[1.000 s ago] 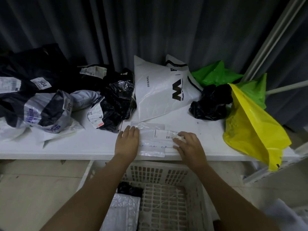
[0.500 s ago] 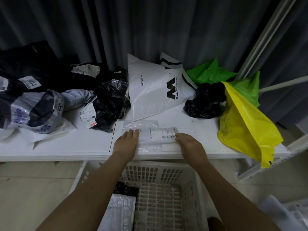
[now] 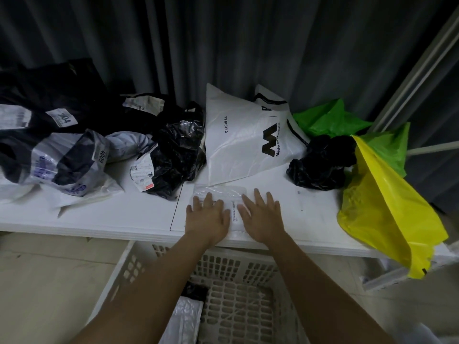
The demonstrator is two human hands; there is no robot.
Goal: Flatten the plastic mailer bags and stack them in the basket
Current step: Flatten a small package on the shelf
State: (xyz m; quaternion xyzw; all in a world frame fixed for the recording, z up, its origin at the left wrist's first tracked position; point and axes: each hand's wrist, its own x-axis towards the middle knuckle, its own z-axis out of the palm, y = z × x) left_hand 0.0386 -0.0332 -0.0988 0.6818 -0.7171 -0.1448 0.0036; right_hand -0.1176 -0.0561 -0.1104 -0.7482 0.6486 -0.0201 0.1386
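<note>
Clearly the flattening step is in hand; reading from nine o'clock, crumpled black and grey-white mailer bags (image 3: 67, 160) lie heaped on the white table (image 3: 119, 214), with a crinkled black bag (image 3: 177, 155) just beside them; at the table's near edge, six o'clock of the heap's right end, the left hand (image 3: 208, 216) lies palm down with fingers spread straight on a small clear mailer bag (image 3: 219, 191); the right hand (image 3: 262, 214) presses the same bag in the same flat way, neither hand pinching it; at twelve o'clock of the hands leans a white printed mailer (image 3: 244, 142); toward three o'clock sit a balled black bag (image 3: 320, 162), green bags (image 3: 327, 117) and a yellow bag (image 3: 387, 209) overhanging the table edge. At six o'clock, below the table, the white lattice basket (image 3: 238, 306) holds a silvery bag (image 3: 183, 316). Next, I judge, comes a pinch at the near edge, then a lowering onto that stack.
</note>
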